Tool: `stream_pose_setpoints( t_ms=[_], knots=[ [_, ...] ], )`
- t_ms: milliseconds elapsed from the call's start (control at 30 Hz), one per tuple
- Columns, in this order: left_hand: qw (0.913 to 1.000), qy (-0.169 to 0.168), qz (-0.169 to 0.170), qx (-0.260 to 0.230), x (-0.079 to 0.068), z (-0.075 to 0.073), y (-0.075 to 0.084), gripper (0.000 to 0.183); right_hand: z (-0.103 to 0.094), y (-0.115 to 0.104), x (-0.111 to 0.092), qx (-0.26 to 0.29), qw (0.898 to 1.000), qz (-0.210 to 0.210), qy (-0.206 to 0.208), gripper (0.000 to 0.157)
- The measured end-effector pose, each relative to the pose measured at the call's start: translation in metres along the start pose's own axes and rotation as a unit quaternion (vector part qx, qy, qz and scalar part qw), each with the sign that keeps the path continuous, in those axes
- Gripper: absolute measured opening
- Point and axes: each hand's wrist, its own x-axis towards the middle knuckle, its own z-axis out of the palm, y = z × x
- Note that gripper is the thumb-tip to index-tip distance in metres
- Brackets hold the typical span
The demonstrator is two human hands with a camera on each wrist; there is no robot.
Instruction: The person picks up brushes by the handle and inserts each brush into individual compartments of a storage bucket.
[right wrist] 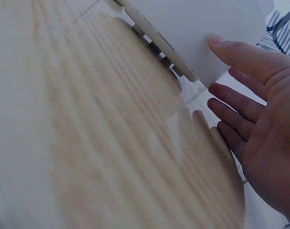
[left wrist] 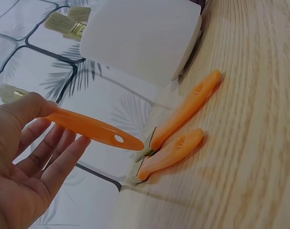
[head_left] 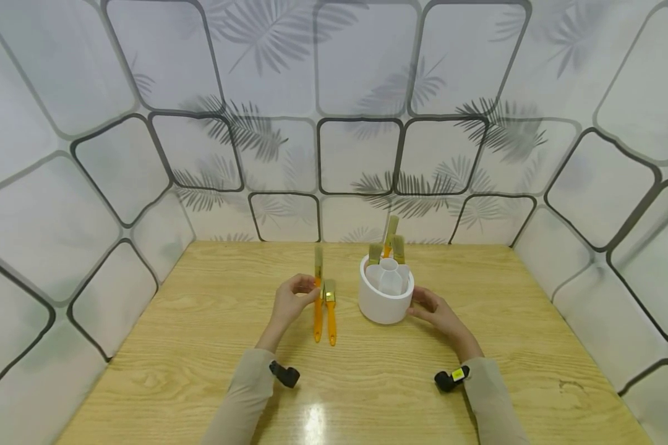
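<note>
My left hand (head_left: 291, 304) pinches a paintbrush (left wrist: 90, 128) by its orange handle, bristles pointing away and the holed handle end toward me. Just below it, two more orange-handled paintbrushes (head_left: 331, 318) lie side by side on the wooden table. To their right stands a round white holder (head_left: 384, 308) with inner compartments. Several brushes (head_left: 398, 248) stand in its back part, bristles up. My right hand (head_left: 436, 314) is at the holder's right side, thumb touching the white wall and the other fingers extended beside it, as the right wrist view shows.
The light wooden table (head_left: 200, 364) runs back to a wall (head_left: 278, 161) patterned with leaves and rounded outlines, with similar walls at left and right. A dark wrist camera (head_left: 285, 374) sits at the left cuff, another (head_left: 449, 379) at the right.
</note>
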Motion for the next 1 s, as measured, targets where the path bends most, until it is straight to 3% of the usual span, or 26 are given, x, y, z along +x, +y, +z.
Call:
stream_pose_setpoints(
  t_ms=[167, 633, 733, 867, 1000],
  knots=[
    [1.0, -0.002, 0.009, 0.003, -0.002, -0.001, 0.013, 0.02, 0.002, -0.013, -0.004, -0.003, 1.0, -0.001, -0.001, 0.056],
    [0.9997, -0.006, 0.012, -0.018, 0.002, 0.006, 0.014, 0.023, 0.003, -0.015, -0.005, 0.0, 1.0, 0.002, -0.002, 0.055],
    [0.9998, 0.005, 0.009, -0.015, 0.006, 0.01, 0.001, 0.022, 0.003, -0.015, -0.005, 0.0, 1.0, 0.002, -0.003, 0.055],
    [0.9996, 0.01, 0.012, -0.024, 0.007, 0.014, 0.0, 0.021, 0.002, -0.015, -0.005, -0.002, 1.0, 0.002, -0.002, 0.054],
    [0.9996, -0.001, 0.017, -0.023, 0.004, 0.013, 0.017, 0.022, 0.002, -0.014, -0.005, -0.005, 1.0, -0.002, 0.0, 0.053]
  ],
)
